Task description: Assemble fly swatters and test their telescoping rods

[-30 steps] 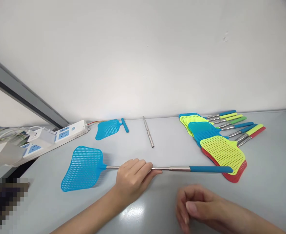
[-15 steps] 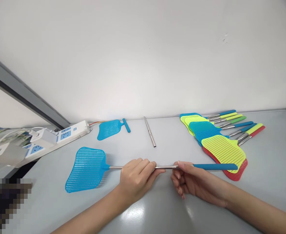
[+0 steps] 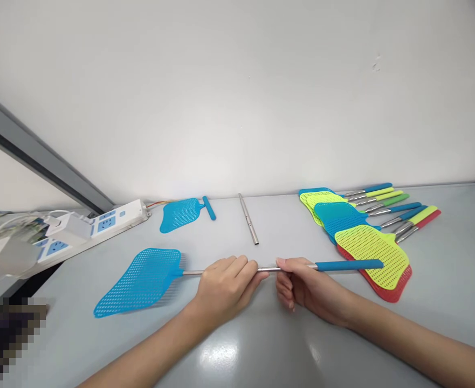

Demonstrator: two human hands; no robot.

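Observation:
A blue fly swatter (image 3: 144, 283) lies crosswise in front of me, its mesh head to the left and its blue grip to the right. My left hand (image 3: 227, 280) is wrapped round the thin metal rod near the head. Farther right, my right hand (image 3: 302, 283) pinches the thicker part of the rod, just short of the grip. Behind them, a loose metal telescopic rod (image 3: 248, 218) rests on the table, with a separate blue swatter head (image 3: 180, 214) and a short blue handle sleeve (image 3: 209, 208) left of it.
Several assembled fly swatters (image 3: 372, 253) in yellow, blue, green and red overlap at the right. A white power strip (image 3: 119, 221) with plugs and cables stands at the left on the grey table (image 3: 269, 345). A white wall (image 3: 237, 97) rises behind.
My right hand has moved left toward my left hand, and the blue grip has shifted left and slightly up with it. The swatter's head has tilted.

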